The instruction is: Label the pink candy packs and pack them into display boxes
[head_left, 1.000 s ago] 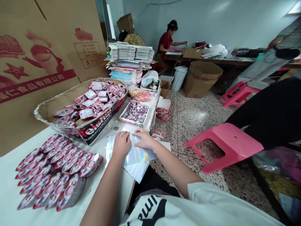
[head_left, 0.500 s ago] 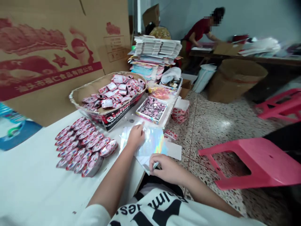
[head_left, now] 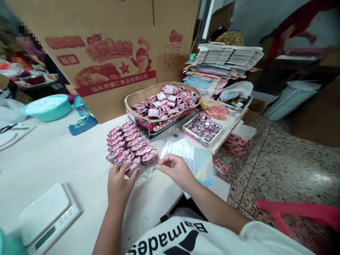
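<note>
Small red-and-pink patterned boxes [head_left: 127, 138] with oval tops, each with a round pink disc, stand in close rows on the white table. My left hand [head_left: 119, 182] has its thumb and fingers around the nearest box [head_left: 134, 163] at the front of the rows. To the right, my right hand [head_left: 176, 171] is closed in a pinch at the edge of a small clear piece of film [head_left: 149, 172], which shows faintly between my hands. Beneath and behind my right hand lies a shiny iridescent sheet [head_left: 203, 164] with pale strips on it.
An open carton [head_left: 152, 129] holds a heap of similar boxes. Beside it is a shallow tray [head_left: 203, 141] of small round discs. Stacked cardboard [head_left: 228, 55] rises behind. A blue tape dispenser [head_left: 83, 125] and a white scale [head_left: 50, 217] stand left. A pink stool [head_left: 300, 212] is right.
The view has swung left. Both hands have left the shiny sheet and moved to the boxes; my left hand now grasps the nearest one, and my right hand pinches clear film.
</note>
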A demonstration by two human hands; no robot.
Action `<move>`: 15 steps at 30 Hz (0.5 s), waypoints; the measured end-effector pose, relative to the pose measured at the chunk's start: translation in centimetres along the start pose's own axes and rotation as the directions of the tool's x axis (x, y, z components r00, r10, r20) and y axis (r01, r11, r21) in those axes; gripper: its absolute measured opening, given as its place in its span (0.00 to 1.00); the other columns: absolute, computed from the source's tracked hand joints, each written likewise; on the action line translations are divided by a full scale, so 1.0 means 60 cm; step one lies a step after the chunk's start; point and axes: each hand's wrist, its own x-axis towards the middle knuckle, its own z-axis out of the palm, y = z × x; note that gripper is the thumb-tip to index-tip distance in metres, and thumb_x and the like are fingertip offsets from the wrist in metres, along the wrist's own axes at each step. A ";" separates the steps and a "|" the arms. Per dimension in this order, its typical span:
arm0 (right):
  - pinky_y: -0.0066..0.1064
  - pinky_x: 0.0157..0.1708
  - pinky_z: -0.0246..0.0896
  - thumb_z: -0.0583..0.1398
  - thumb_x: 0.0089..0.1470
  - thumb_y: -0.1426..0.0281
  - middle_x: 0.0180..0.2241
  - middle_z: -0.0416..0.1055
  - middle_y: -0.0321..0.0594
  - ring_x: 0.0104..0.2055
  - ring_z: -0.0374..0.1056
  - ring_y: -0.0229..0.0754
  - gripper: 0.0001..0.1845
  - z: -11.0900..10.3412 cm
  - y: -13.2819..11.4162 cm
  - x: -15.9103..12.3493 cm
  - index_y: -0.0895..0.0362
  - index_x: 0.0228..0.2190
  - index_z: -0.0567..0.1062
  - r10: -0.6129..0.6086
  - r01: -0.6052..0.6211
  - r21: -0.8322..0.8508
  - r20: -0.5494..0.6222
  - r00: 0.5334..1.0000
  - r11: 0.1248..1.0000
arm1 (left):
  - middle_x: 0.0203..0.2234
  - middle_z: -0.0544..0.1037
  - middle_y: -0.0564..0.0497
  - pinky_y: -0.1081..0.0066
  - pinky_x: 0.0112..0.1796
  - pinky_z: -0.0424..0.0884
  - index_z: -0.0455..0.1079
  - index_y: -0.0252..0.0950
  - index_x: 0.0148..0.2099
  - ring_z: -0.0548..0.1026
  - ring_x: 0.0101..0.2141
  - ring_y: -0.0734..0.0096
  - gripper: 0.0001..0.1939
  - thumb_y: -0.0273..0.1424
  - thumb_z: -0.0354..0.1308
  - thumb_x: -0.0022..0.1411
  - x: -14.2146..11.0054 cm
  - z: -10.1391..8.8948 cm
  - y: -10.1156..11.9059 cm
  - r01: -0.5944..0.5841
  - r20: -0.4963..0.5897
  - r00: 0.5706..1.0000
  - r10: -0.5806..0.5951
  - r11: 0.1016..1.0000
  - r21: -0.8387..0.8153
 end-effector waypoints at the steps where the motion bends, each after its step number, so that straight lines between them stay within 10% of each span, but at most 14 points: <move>1: 0.30 0.33 0.61 0.70 0.39 0.61 0.25 0.72 0.35 0.29 0.65 0.37 0.14 0.013 0.002 0.009 0.57 0.25 0.75 0.009 -0.009 0.017 0.010 1.000 1.000 | 0.33 0.75 0.46 0.61 0.39 0.72 0.77 0.37 0.42 0.73 0.34 0.61 0.17 0.44 0.62 0.59 -0.003 0.000 -0.020 -0.035 0.010 0.999 0.035 0.998 0.043; 6: 0.30 0.35 0.61 0.71 0.37 0.61 0.26 0.71 0.34 0.30 0.65 0.37 0.15 0.042 0.001 0.034 0.57 0.24 0.75 0.034 -0.035 0.048 0.033 0.999 0.998 | 0.31 0.76 0.48 0.67 0.36 0.74 0.77 0.39 0.37 0.75 0.33 0.68 0.10 0.37 0.57 0.65 -0.018 0.001 -0.054 -0.109 0.089 0.990 0.110 0.994 -0.020; 15: 0.31 0.35 0.63 0.70 0.40 0.63 0.24 0.73 0.35 0.29 0.67 0.37 0.13 0.049 -0.001 -0.003 0.57 0.25 0.77 0.150 -0.156 0.035 0.121 0.981 0.987 | 0.39 0.78 0.48 0.65 0.34 0.76 0.77 0.43 0.39 0.77 0.39 0.62 0.10 0.41 0.58 0.62 -0.068 -0.081 -0.001 0.190 0.283 0.949 -0.141 0.969 -0.155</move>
